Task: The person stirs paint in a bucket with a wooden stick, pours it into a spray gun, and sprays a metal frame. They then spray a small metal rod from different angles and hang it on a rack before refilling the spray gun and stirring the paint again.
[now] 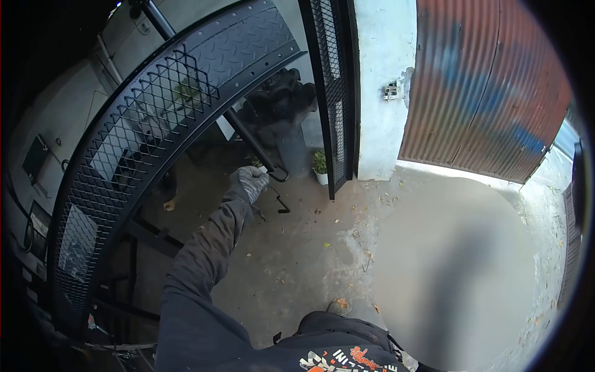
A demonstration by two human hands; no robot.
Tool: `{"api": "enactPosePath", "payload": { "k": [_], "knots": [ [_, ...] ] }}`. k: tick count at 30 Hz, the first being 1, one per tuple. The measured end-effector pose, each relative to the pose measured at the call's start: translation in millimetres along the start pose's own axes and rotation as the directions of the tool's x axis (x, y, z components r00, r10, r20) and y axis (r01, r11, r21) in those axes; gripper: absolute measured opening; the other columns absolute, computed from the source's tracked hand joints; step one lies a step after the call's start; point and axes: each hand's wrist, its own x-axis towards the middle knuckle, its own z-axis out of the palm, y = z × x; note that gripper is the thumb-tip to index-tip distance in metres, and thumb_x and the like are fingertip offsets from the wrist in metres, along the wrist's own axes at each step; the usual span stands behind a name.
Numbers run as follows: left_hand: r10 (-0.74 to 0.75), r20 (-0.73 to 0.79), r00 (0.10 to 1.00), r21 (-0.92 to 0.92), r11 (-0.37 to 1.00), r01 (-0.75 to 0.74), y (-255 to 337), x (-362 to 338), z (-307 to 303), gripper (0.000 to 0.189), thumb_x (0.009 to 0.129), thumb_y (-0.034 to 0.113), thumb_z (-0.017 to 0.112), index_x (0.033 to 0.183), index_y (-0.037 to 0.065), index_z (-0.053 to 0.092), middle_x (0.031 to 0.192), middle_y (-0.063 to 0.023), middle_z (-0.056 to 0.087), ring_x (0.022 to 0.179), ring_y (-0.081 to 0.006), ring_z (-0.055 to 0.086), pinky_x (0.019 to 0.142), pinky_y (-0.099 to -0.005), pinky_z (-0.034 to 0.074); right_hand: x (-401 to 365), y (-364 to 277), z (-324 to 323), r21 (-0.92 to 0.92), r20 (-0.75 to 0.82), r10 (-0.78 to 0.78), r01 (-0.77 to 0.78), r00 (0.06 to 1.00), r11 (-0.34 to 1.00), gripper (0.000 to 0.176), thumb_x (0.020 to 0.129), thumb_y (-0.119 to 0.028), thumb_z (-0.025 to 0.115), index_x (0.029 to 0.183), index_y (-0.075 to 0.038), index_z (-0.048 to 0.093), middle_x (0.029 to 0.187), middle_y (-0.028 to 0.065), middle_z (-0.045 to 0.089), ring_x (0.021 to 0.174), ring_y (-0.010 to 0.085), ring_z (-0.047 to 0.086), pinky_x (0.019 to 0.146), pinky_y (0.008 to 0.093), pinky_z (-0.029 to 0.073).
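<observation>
My left hand [251, 181], in a grey glove, reaches forward with its fingers closed. A small white bit [263, 169] shows at the fingertips; what the hand grips I cannot make out. Just past the fingers, a black bar [253, 139] slants down to a bent black end [280, 176]. Left of my arm stretches a large black metal frame [142, 124] with diamond mesh and a tread-patterned plate [245, 43]. My right hand does not show.
A narrow black mesh panel [334, 93] stands beside a white wall [381, 56]. Behind the frame are dark rounded objects [282, 96] and a potted plant [320, 167]. A rusty corrugated door [483, 80] is at right. A blurred oval [427, 248] hides much of the floor.
</observation>
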Motion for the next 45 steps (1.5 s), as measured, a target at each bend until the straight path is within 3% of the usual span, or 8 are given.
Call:
{"api": "enactPosePath", "payload": {
  "k": [7, 13, 27, 32, 33, 38, 40, 45],
  "knots": [
    [0.055, 0.034, 0.998, 0.056, 0.997, -0.057, -1.4, -24.5, 35.3, 0.012, 0.088, 0.013, 0.078, 0.087, 0.001, 0.074, 0.071, -0.0068, 0.072, 0.062, -0.0108, 0.065, 0.061, -0.0275, 0.053, 0.9, -10.1, 2.0, -0.003, 0.029, 0.064, -0.064, 0.998, 0.998, 0.055, 0.097, -0.035, 0.062, 0.141, -0.002, 0.054, 0.100, 0.0102, 0.075, 0.053, 0.0095, 0.055, 0.050, 0.0263, 0.040],
    [0.097, 0.018, 0.995, 0.066, 0.993, -0.098, -6.9, -25.0, 45.2, 0.013, 0.087, 0.012, 0.079, 0.083, 0.000, 0.073, 0.071, -0.0072, 0.072, 0.060, -0.0114, 0.064, 0.059, -0.0277, 0.052, 12.3, 14.0, -8.9, -0.005, 0.085, 0.024, -0.023, 0.996, 1.000, 0.060, 0.096, -0.034, 0.064, 0.144, -0.002, 0.051, 0.126, 0.0130, 0.066, 0.097, 0.0221, 0.068, 0.078, 0.0369, 0.049],
    [0.296, -0.300, 0.907, 0.123, 0.955, -0.271, 28.9, -77.6, 21.7, 0.018, 0.094, 0.019, 0.072, 0.099, 0.001, 0.072, 0.080, -0.0041, 0.071, 0.071, -0.0130, 0.065, 0.070, -0.0331, 0.053, 18.2, -29.6, 3.0, -0.140, 0.330, -0.164, 0.220, 0.930, 0.965, 0.090, 0.091, -0.066, 0.063, 0.149, -0.001, 0.040, 0.122, 0.0114, 0.063, 0.081, 0.0175, 0.069, 0.077, 0.0367, 0.053],
    [-0.214, -0.252, 0.944, -0.081, 0.977, 0.199, 44.7, -242.8, 8.0, 0.020, 0.097, 0.025, 0.067, 0.105, 0.007, 0.070, 0.087, -0.0054, 0.073, 0.080, -0.0147, 0.066, 0.072, -0.0336, 0.052, 15.5, -84.3, -0.5, -0.004, 0.583, -0.049, 0.063, 0.811, 0.998, 0.065, 0.086, -0.044, 0.080, 0.129, -0.001, 0.058, 0.094, 0.0128, 0.071, 0.047, 0.0110, 0.058, 0.042, 0.0251, 0.045],
    [-0.479, -0.200, 0.855, -0.497, 0.802, 0.333, 28.8, -284.3, 20.4, 0.020, 0.098, 0.026, 0.065, 0.104, 0.009, 0.071, 0.085, -0.0041, 0.071, 0.078, -0.0141, 0.065, 0.069, -0.0343, 0.052, 20.6, -85.3, -3.3, -0.020, 0.638, -0.023, 0.045, 0.770, 0.999, 0.062, 0.087, -0.042, 0.080, 0.127, -0.001, 0.059, 0.094, 0.0122, 0.072, 0.048, 0.0106, 0.058, 0.043, 0.0250, 0.045],
    [-0.846, -0.148, 0.512, -0.261, 0.533, 0.805, -75.6, -571.0, 145.5, 0.031, 0.097, 0.034, 0.063, 0.091, 0.005, 0.070, 0.073, -0.0043, 0.064, 0.061, -0.0206, 0.062, 0.055, -0.0402, 0.052, 36.7, -104.5, -4.5, -0.111, 0.812, 0.116, -0.042, 0.572, 0.993, 0.075, 0.083, -0.048, 0.081, 0.136, -0.001, 0.056, 0.090, 0.0091, 0.070, 0.057, 0.0085, 0.056, 0.050, 0.0248, 0.045],
    [-0.923, -0.137, 0.360, -0.676, 0.352, 0.647, -2.5, -656.5, 187.1, 0.033, 0.094, 0.033, 0.071, 0.101, 0.000, 0.071, 0.084, -0.0081, 0.069, 0.074, -0.0196, 0.065, 0.059, -0.0388, 0.056, 44.8, -102.5, -1.7, -0.135, 0.869, 0.060, 0.120, 0.491, 0.984, 0.056, 0.083, -0.019, 0.070, 0.135, 0.000, 0.057, 0.097, 0.0095, 0.070, 0.073, 0.0121, 0.062, 0.063, 0.0274, 0.050],
    [-0.799, -0.509, 0.321, -0.548, 0.588, 0.595, 210.2, -687.4, 189.5, 0.037, 0.090, 0.028, 0.079, 0.115, 0.003, 0.066, 0.100, -0.0107, 0.074, 0.091, -0.0199, 0.071, 0.082, -0.0344, 0.056, 37.9, -132.9, 1.5, -0.212, 0.976, 0.174, 0.423, 0.128, 0.881, 0.051, 0.082, 0.003, 0.054, 0.132, -0.003, 0.060, 0.105, 0.0116, 0.072, 0.082, 0.0166, 0.068, 0.070, 0.0325, 0.054]
  ]
}}
